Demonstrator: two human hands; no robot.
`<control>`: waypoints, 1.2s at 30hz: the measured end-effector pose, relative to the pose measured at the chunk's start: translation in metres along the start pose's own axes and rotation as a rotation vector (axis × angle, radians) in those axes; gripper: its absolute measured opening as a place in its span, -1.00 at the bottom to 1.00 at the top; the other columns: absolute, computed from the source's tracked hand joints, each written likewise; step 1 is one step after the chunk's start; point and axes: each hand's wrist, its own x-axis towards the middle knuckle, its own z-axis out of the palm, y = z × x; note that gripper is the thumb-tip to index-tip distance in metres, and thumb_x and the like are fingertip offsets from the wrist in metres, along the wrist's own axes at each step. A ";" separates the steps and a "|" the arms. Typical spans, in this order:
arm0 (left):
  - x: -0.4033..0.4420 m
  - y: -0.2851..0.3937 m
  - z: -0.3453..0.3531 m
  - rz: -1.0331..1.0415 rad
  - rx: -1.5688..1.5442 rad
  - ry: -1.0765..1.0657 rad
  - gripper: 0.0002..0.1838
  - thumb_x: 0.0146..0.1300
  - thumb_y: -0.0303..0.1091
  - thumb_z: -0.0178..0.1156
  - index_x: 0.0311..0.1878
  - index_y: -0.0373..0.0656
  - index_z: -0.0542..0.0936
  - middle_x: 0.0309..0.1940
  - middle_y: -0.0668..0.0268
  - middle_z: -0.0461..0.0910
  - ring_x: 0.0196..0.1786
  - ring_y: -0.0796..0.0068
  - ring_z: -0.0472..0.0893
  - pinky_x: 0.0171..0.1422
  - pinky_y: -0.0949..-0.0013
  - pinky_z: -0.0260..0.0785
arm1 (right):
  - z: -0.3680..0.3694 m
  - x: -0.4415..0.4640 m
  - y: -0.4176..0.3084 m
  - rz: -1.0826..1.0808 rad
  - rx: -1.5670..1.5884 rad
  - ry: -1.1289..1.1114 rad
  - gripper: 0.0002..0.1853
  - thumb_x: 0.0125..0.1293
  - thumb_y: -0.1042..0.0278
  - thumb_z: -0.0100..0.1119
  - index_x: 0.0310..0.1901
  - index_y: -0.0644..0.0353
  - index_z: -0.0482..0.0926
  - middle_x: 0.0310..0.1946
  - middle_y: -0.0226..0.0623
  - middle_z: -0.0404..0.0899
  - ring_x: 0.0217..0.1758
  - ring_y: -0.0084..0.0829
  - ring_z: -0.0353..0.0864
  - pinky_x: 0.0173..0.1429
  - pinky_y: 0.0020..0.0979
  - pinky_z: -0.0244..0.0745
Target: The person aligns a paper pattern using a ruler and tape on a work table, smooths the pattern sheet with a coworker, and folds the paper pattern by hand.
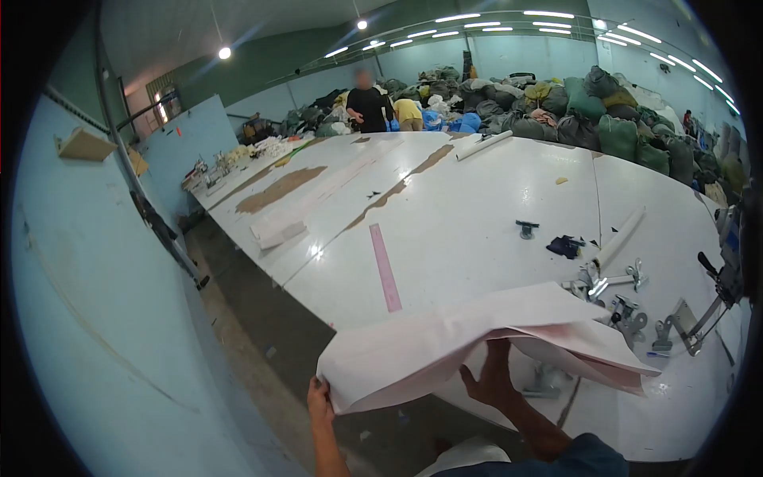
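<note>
A large pale pink-white sheet of paper (413, 342), loosely folded over, is lifted above the table's near edge. My left hand (319, 397) pinches its left end, with the fingers closed on the edge. Under the fold, my right hand (491, 380) reaches up against the sheet with thumb and fingers apart; some fingertips are hidden by the paper. Beyond the sheet, a pink ruler (385, 266) lies flat on the white table (469, 230). Metal clamps (628, 314) sit beside the sheet's right end.
Dark fabric scraps (565, 246), a black clip (526, 230) and a paper roll (620, 236) lie to the right. A cutting machine (715, 294) stands at the right edge. Across the table are a person in black (369, 107), a person in yellow (408, 114) and piled sacks (620, 137).
</note>
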 end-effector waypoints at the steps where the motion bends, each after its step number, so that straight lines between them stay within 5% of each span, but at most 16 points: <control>1: 0.020 0.002 -0.009 0.008 -0.013 0.000 -0.67 0.52 -0.46 0.14 0.28 -0.16 0.41 0.16 0.19 0.60 0.21 0.29 0.61 0.34 0.18 0.48 | 0.018 0.027 0.000 -0.024 0.047 -0.018 0.01 0.25 0.21 0.41 0.49 0.55 -0.04 0.43 0.44 0.05 0.54 0.44 0.00 0.61 0.31 -0.14; 5: 0.074 0.007 -0.019 0.004 -0.091 0.037 -0.62 0.52 -0.46 0.11 0.34 -0.11 0.36 0.15 0.20 0.59 0.22 0.26 0.61 0.37 0.14 0.48 | 0.050 0.138 -0.013 -0.240 0.000 0.113 -0.12 0.25 0.22 0.43 0.41 0.56 0.15 0.30 0.36 0.27 0.37 0.35 0.26 0.45 0.23 0.17; 8: 0.122 0.013 -0.005 0.011 -0.189 0.045 -0.62 0.52 -0.48 0.09 0.35 -0.09 0.36 0.19 0.22 0.57 0.24 0.26 0.59 0.39 0.12 0.47 | 0.064 0.186 -0.006 -0.194 0.033 -0.003 -0.15 0.24 0.23 0.43 0.39 0.56 0.19 0.32 0.33 0.27 0.37 0.33 0.27 0.45 0.20 0.18; 12: 0.198 0.016 0.004 0.030 -0.194 -0.115 -0.64 0.54 -0.48 0.05 0.35 -0.08 0.37 0.24 0.26 0.53 0.25 0.27 0.58 0.39 0.14 0.46 | 0.060 0.195 -0.012 0.089 -0.063 0.062 -0.20 0.21 0.37 0.41 0.42 0.42 0.24 0.40 0.27 0.26 0.51 0.36 0.11 0.53 0.21 0.13; 13: 0.221 0.017 0.004 0.025 -0.180 -0.151 -0.63 0.54 -0.48 0.06 0.35 -0.08 0.38 0.23 0.27 0.54 0.24 0.27 0.58 0.39 0.15 0.45 | 0.058 0.193 -0.016 0.232 -0.124 0.022 -0.13 0.19 0.41 0.44 0.46 0.40 0.16 0.51 0.33 0.00 0.60 0.43 -0.10 0.62 0.21 0.00; 14: 0.243 0.019 0.005 0.024 -0.171 -0.186 -0.63 0.54 -0.47 0.06 0.35 -0.08 0.38 0.22 0.27 0.55 0.23 0.28 0.58 0.38 0.15 0.45 | 0.087 0.163 0.010 0.155 -0.095 0.260 -0.10 0.13 0.54 0.41 0.48 0.33 0.13 0.48 0.21 0.17 0.64 0.38 -0.14 0.66 0.24 -0.07; 16: 0.284 0.029 0.009 0.002 -0.136 -0.262 -0.63 0.53 -0.48 0.06 0.34 -0.08 0.39 0.19 0.28 0.56 0.21 0.29 0.58 0.37 0.14 0.44 | 0.084 0.123 0.030 0.212 -0.254 0.284 0.00 0.09 0.62 0.39 0.56 0.24 0.06 0.52 0.11 0.17 0.67 0.33 -0.12 0.66 0.24 -0.04; 20: 0.362 0.051 0.025 -0.145 0.001 -0.309 -0.66 0.50 -0.51 0.07 0.29 -0.10 0.42 0.12 0.29 0.58 0.16 0.30 0.60 0.31 0.09 0.45 | 0.065 0.002 0.099 0.751 -0.902 0.283 -0.03 0.21 0.26 0.35 0.61 0.24 0.05 0.62 0.06 -0.02 0.71 0.29 -0.28 0.70 0.23 -0.33; 21: 0.381 0.053 0.026 -0.194 0.043 -0.290 -0.67 0.49 -0.52 0.08 0.27 -0.11 0.42 0.10 0.29 0.58 0.15 0.30 0.60 0.30 0.07 0.46 | 0.061 -0.019 0.103 0.998 -1.157 0.240 0.03 0.21 0.28 0.40 0.63 0.16 -0.02 0.65 0.08 -0.11 0.72 0.28 -0.34 0.69 0.24 -0.29; 23: 0.420 0.041 0.024 -0.280 0.137 -0.250 -0.69 0.49 -0.52 0.08 0.25 -0.14 0.42 0.09 0.27 0.58 0.17 0.26 0.60 0.28 0.02 0.47 | 0.036 -0.036 0.093 1.488 -1.118 0.096 0.04 0.25 0.22 0.38 0.64 0.13 -0.06 0.67 0.06 -0.18 0.72 0.30 -0.42 0.66 0.31 -0.21; 25: 0.442 0.026 0.032 -0.343 0.189 -0.216 -0.71 0.49 -0.50 0.10 0.22 -0.20 0.43 0.06 0.25 0.59 0.15 0.25 0.61 0.20 0.02 0.52 | 0.028 -0.056 0.087 1.716 -1.000 0.035 -0.02 0.27 0.15 0.36 0.63 0.13 0.02 0.65 0.07 -0.11 0.71 0.27 -0.28 0.61 0.38 -0.10; 27: 0.442 0.004 0.046 -0.392 0.203 -0.180 -0.74 0.49 -0.48 0.11 0.18 -0.27 0.44 0.01 0.22 0.60 0.09 0.25 0.65 0.06 0.08 0.61 | 0.039 -0.119 0.108 1.640 -0.694 0.266 -0.06 0.28 0.19 0.35 0.61 0.15 0.05 0.57 0.11 0.08 0.64 0.24 0.00 0.58 0.35 0.02; 31: 0.420 -0.038 0.062 -0.234 0.305 -0.281 -0.78 0.51 -0.37 0.16 -0.03 -0.38 0.48 -0.22 0.19 0.62 -0.26 0.40 0.71 -0.40 0.38 0.63 | 0.048 -0.139 0.099 1.429 -0.775 0.202 -0.17 0.22 0.18 0.42 0.45 0.23 0.23 0.37 0.10 0.37 0.46 0.20 0.27 0.46 0.14 0.29; 36: 0.384 -0.044 0.063 0.129 0.686 -0.236 -0.69 0.48 -0.23 0.24 -0.21 -0.35 0.55 -0.45 0.20 0.65 -0.38 0.42 0.68 -0.34 0.29 0.53 | 0.091 -0.047 0.058 1.545 -0.788 0.067 -0.37 0.05 0.15 0.53 0.10 0.24 0.47 0.05 -0.01 0.56 0.18 0.07 0.48 0.24 0.00 0.45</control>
